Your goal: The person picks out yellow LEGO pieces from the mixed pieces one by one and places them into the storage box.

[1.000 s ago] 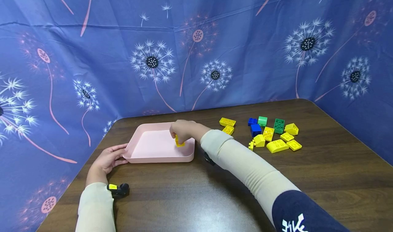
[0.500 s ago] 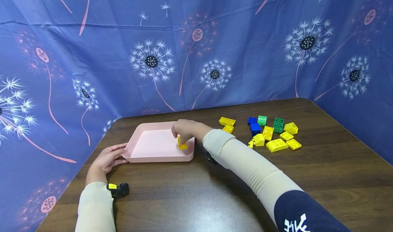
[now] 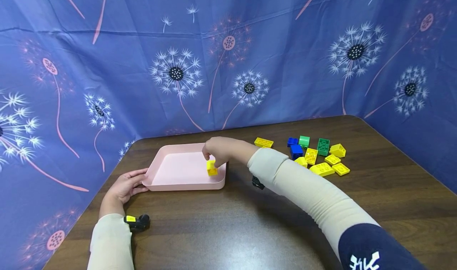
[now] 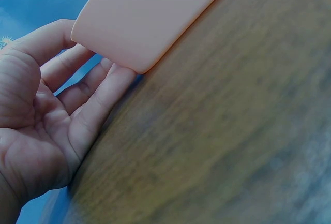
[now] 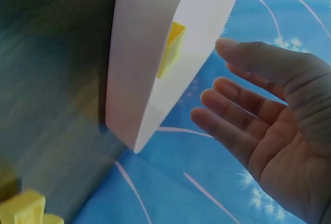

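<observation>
A pink tray [image 3: 168, 184] sits on the brown table, and a yellow brick [image 3: 212, 168] lies inside it by the right wall. My right hand [image 3: 218, 149] hovers just above that brick with relaxed fingers [image 5: 243, 107] and nothing in it. The brick [image 5: 171, 48] and the tray wall [image 5: 139, 69] show in the right wrist view. My left hand [image 3: 125, 184] rests at the tray's left front corner. Its fingers [image 4: 101, 92] touch the tray's corner [image 4: 139, 17] from outside.
A pile of bricks lies to the right: yellow ones [image 3: 322, 169], a blue one [image 3: 296, 151], green ones [image 3: 324, 146]. Another yellow brick [image 3: 264, 142] lies apart, nearer the tray. Blue dandelion cloth [image 3: 228, 55] walls in the table behind and at both sides.
My right hand has let go of the yellow brick, which now lies in the tray, and has lifted slightly up and to the right. The left hand has stayed at the tray corner.
</observation>
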